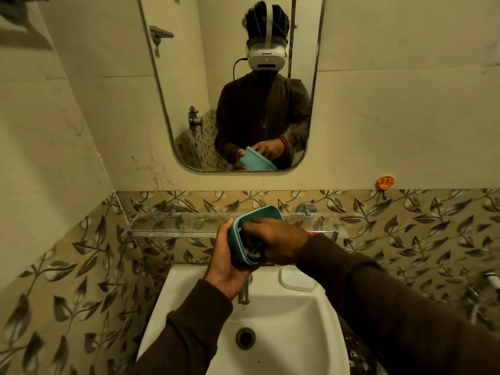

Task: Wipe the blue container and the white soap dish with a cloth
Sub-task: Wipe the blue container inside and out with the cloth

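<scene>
Above the sink I hold the blue container [236, 234] tilted on its side, its opening turned toward the right. My left hand [226, 262] grips it from below and behind. My right hand [273, 240] reaches into the opening, its fingers closed on a dark cloth [254, 254] pressed against the inside; only a small bunched part of the cloth shows. The white soap dish [296, 279] lies on the sink's back right ledge, below my right forearm.
A white sink [189, 299] with a metal tap [244, 295] and a drain [245, 338] lies below. A glass shelf [173, 224] runs along the leaf-patterned tiles behind my hands. A mirror [189, 90] hangs above, and an orange hook [384, 182] sits on the right wall.
</scene>
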